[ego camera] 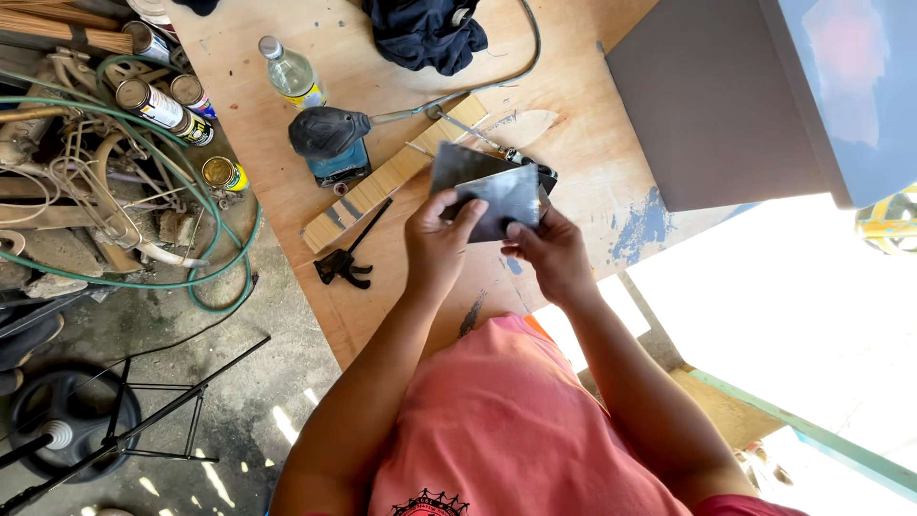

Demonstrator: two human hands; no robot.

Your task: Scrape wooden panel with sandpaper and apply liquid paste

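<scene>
Overhead, plywood table [287,143] fills the view, bare wood with blue paint smears; a grey panel [712,105] leans at its far right. Concrete floor to the left carries a green hose [215,239] and spray cans [162,107]. On the table: dark cloth [425,33], sander [327,136] with cord, wood strip [392,177], clear bottle [289,73], small black clamp [344,263].

Both hands hold dark sheets [492,191], likely sandpaper, above the table's near edge. Left hand [437,244] is closed on the lower left edge, thumb on top. Right hand [554,253] pinches the lower right corner, fingers curled.

Judgement: sheets are light, thin and flexible, with a gritty face, so slip is unlikely; they crease or tear if bent hard. Best held by the edges, as now.
</scene>
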